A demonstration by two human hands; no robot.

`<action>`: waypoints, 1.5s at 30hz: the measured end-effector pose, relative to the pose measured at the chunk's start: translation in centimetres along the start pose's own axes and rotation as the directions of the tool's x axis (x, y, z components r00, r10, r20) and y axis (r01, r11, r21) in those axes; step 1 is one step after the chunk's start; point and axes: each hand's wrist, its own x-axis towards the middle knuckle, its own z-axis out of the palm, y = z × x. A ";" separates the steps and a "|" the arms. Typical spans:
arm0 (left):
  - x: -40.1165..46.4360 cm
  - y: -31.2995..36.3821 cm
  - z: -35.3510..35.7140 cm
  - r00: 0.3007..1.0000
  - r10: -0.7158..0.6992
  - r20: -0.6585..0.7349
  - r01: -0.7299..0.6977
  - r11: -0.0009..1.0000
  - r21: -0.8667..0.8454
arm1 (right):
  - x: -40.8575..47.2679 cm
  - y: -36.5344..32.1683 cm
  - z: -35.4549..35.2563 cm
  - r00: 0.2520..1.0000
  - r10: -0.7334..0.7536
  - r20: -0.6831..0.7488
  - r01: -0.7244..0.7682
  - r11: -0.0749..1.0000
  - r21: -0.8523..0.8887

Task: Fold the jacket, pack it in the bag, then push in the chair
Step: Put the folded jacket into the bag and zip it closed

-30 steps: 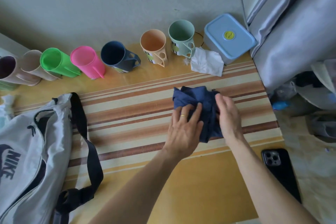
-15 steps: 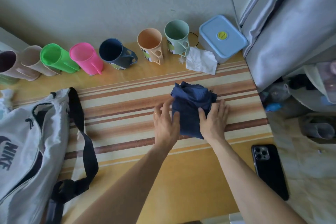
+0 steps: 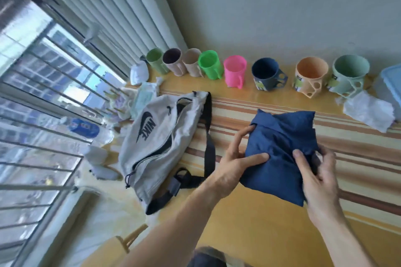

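Observation:
The navy jacket is folded into a small thick bundle over the striped mat on the yellow table. My left hand grips its left edge, thumb on top. My right hand grips its right lower corner. The grey Nike bag lies to the left with its zip open and black strap trailing toward the jacket. A wooden chair part shows at the table's front edge, mostly hidden.
Several coloured mugs line the wall. A white tissue and blue-lidded box sit at far right. Wipes pack, bottle and clutter lie left of the bag by the barred window.
The view has swung left toward the bag and window. Both hands have closed on the jacket bundle, which looks lifted and shifted toward the bag; the phone is out of view.

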 end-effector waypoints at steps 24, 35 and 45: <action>-2.3 0.1 -33.1 0.969 0.162 -0.184 0.213 -0.183 0.960 | 2.0 5.0 30.0 0.989 0.134 0.062 -0.100 0.916 -0.389; -5.9 0.0 -35.6 0.790 0.552 -0.267 0.107 0.304 0.947 | 1.5 5.8 32.1 0.981 0.181 -0.072 -0.193 0.844 -0.500; -8.5 1.0 -35.3 0.735 0.620 -0.275 -0.054 0.457 0.888 | 2.3 8.3 43.4 0.918 0.367 0.152 -0.262 0.847 -0.462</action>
